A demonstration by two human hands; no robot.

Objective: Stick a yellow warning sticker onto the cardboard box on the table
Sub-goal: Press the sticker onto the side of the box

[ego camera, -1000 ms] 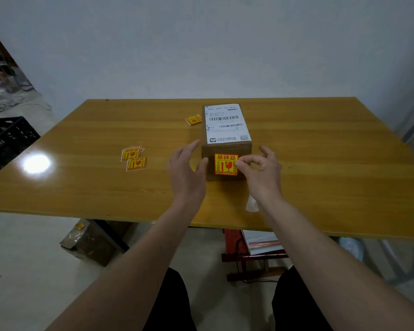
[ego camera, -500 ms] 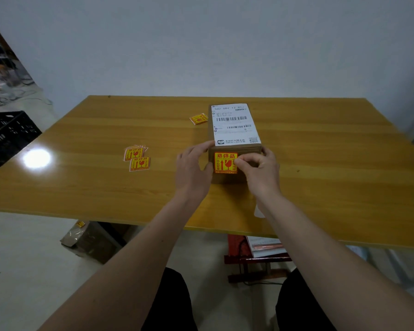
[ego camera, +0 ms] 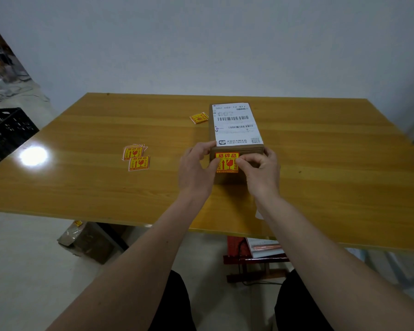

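A brown cardboard box (ego camera: 232, 180) with a white shipping label on top stands in the middle of the wooden table (ego camera: 81, 187). A yellow warning sticker (ego camera: 226, 161) with red print lies flat on the box's near face. My left hand (ego camera: 196, 168) rests against the box's left near corner, thumb touching the sticker's left edge. My right hand (ego camera: 261, 170) is at the box's right near corner, with thumb and forefinger pressing on the sticker's right edge.
Two loose stickers (ego camera: 136, 157) lie on the table to the left, and another sticker (ego camera: 198, 118) lies beside the box's far left side. A black crate (ego camera: 5, 132) stands off the table's left. A package (ego camera: 86, 237) and a red stool (ego camera: 253, 256) sit under the table.
My left hand has closed in from beside the box onto its left corner and the sticker's edge. My right hand stays on the sticker, now pressed flat against the box.
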